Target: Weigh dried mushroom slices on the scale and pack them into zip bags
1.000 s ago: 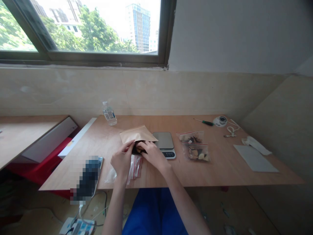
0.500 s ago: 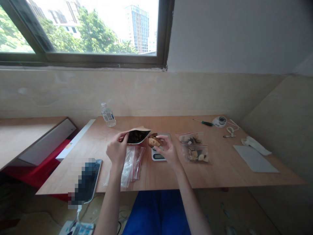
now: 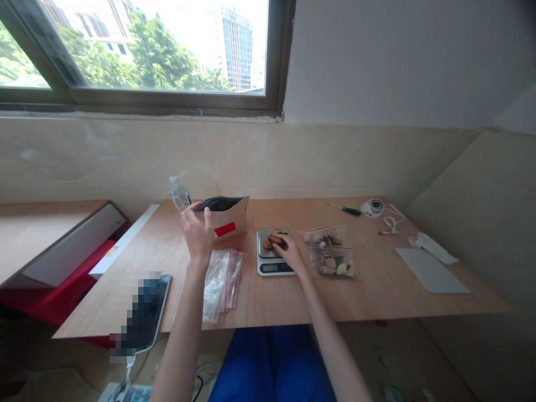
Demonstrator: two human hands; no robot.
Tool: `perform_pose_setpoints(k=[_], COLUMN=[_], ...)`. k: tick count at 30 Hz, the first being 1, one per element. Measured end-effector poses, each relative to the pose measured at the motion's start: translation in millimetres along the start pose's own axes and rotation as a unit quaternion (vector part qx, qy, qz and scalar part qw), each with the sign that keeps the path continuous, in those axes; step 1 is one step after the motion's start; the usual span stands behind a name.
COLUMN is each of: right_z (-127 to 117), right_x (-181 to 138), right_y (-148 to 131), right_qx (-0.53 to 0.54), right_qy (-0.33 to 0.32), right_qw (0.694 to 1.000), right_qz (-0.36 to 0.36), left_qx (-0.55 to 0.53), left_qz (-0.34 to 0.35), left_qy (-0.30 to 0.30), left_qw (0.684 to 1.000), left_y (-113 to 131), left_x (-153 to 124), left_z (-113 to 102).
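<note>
A kraft paper pouch (image 3: 234, 219) with a dark lining and a red label stands upright on the table, its mouth gaping. At its left end is my left hand (image 3: 196, 233), thumb and fingers apart, touching or just beside the pouch. Several brown dried slices, like dried mushrooms (image 3: 268, 243), lie on the metal plate of a white kitchen scale (image 3: 263, 268). My right hand (image 3: 291, 251) is over the plate with its fingertips closed on some of these pieces. The scale's display cannot be read.
Clear zip bags (image 3: 221, 285) lie near the front edge. Two filled zip bags (image 3: 333, 262) sit right of the scale. A water bottle (image 3: 180, 192), a tablet (image 3: 144, 312), a screwdriver (image 3: 350, 211), a dome camera (image 3: 372, 208) and a white sheet (image 3: 431, 272) are around them.
The pouch went from tilted in my left hand to standing farther back, and my left fingers loosened. My right hand lowered the brown pieces onto the scale.
</note>
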State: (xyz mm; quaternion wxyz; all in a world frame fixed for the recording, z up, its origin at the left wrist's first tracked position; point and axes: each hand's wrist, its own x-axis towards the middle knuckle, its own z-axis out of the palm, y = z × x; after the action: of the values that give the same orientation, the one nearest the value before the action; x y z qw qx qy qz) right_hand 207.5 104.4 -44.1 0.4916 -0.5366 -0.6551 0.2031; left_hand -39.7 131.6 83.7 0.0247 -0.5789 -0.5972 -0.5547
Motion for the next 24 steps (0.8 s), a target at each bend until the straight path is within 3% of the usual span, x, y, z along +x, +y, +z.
perform_pose_setpoints(k=[6, 11, 14, 18, 21, 24], right_z=[-12, -22, -26, -31, -33, -34], right_x=[-11, -28, -48, -81, -99, -104], right_y=[-6, -10, -5, 7, 17, 21], right_qx=[-0.079, -0.079, -0.053, -0.017, 0.012, 0.038], right_qy=[-0.021, 0.014, 0.063, 0.114, 0.144, 0.153], right_qw=[0.997, 0.997, 0.997, 0.992, 0.982, 0.972], right_qz=[-0.015, -0.014, 0.001, 0.047, 0.118, 0.172], left_qx=[-0.006, -0.027, -0.068, -0.101, -0.098, -0.097], left_qz=[0.032, 0.025, 0.004, -0.100, -0.150, -0.131], left_qy=[0.027, 0.019, -0.045, -0.142, -0.246, -0.293], left_qw=[0.999, 0.999, 0.997, 0.980, 0.953, 0.942], left_y=[7, 8, -3, -24, -35, -39], left_x=[-27, -75, -115, -157, -168, -167], left_z=[-2, 4, 11, 16, 15, 14])
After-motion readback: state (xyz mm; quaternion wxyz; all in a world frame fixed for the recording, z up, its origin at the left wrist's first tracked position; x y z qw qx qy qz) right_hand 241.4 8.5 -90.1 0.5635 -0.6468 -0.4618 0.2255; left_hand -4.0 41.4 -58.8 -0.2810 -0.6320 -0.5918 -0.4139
